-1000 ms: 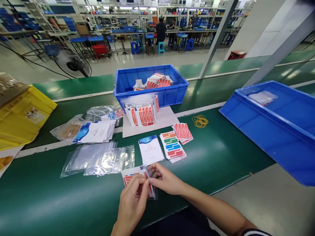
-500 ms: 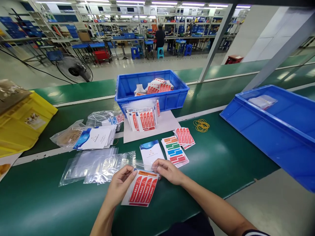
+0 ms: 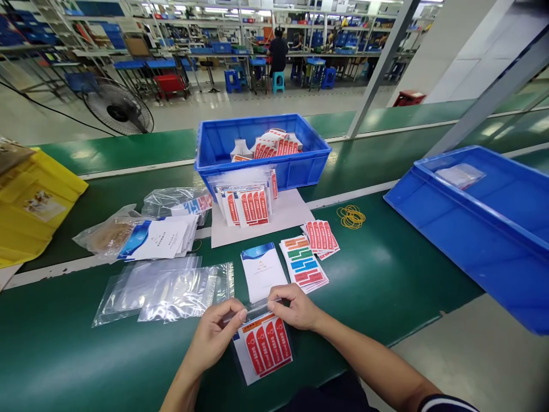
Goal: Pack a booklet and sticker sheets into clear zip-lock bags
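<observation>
Between my hands hangs a clear zip bag (image 3: 262, 350) with red label sheets and a white booklet inside. My left hand (image 3: 217, 332) pinches the left end of its top strip. The other end is pinched by my right hand (image 3: 294, 306). Just beyond the bag lie a white booklet with a blue top (image 3: 262, 272) and a stack of multicoloured sticker sheets (image 3: 303, 263). Red label sheets (image 3: 321, 237) lie partly behind that stack. Flat clear bags (image 3: 174, 292) are spread left of my hands.
A blue bin (image 3: 263, 169) with labelled packs stands at the back, filled bags (image 3: 246, 206) leaning before it. White booklets (image 3: 158, 239) lie left. Yellow rubber bands (image 3: 351, 217) lie right, near another blue bin (image 3: 472, 212). A yellow bin (image 3: 38, 212) stands far left.
The red label sheets and booklet have moved right and hang tilted inside the bag. Both hands have closed on the bag's top strip. The view has shifted slightly.
</observation>
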Motion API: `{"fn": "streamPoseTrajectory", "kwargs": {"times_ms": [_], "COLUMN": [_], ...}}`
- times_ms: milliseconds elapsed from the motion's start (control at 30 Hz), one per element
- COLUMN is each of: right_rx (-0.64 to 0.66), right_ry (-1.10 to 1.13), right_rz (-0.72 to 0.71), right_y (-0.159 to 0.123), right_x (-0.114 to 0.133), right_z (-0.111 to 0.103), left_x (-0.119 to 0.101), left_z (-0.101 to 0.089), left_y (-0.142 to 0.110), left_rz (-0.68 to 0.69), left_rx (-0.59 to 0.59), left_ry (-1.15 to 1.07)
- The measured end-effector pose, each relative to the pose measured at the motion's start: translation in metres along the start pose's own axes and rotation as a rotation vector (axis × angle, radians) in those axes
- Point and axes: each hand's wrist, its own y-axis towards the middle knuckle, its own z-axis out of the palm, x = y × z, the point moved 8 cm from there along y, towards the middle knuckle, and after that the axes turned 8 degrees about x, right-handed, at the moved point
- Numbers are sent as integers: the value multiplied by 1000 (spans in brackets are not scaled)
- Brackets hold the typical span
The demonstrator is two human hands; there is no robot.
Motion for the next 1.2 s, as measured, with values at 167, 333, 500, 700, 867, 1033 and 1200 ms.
{"fn": "streamPoseTrajectory", "kwargs": {"times_ms": [167, 333, 500, 700, 867, 1033, 1200], "right_rx": [71, 89, 158, 129, 121, 111, 112], "right_ry": [-100, -193, -252, -252, -195, -150, -84], "right_rz": [40, 33, 14, 11, 9, 17, 47], "right_y": [0, 1, 1, 2, 2, 2, 1], "right_x": [-2, -1, 0, -3, -2, 0, -5], "right_z": [-1, -5, 0, 0, 2, 5, 6], "left_x": [8, 6, 3, 4, -3, -12, -9], "left_z": [5, 6, 5, 2, 9, 12, 10], "left_y": [1, 5, 6, 2, 4, 5, 3], "left_rz": [-86, -96, -64, -88, -42, 23, 0], "left_rx": [61, 55, 70, 52, 66, 62, 54], "left_ry": [-90, 17, 127, 8, 169, 163, 76]}}
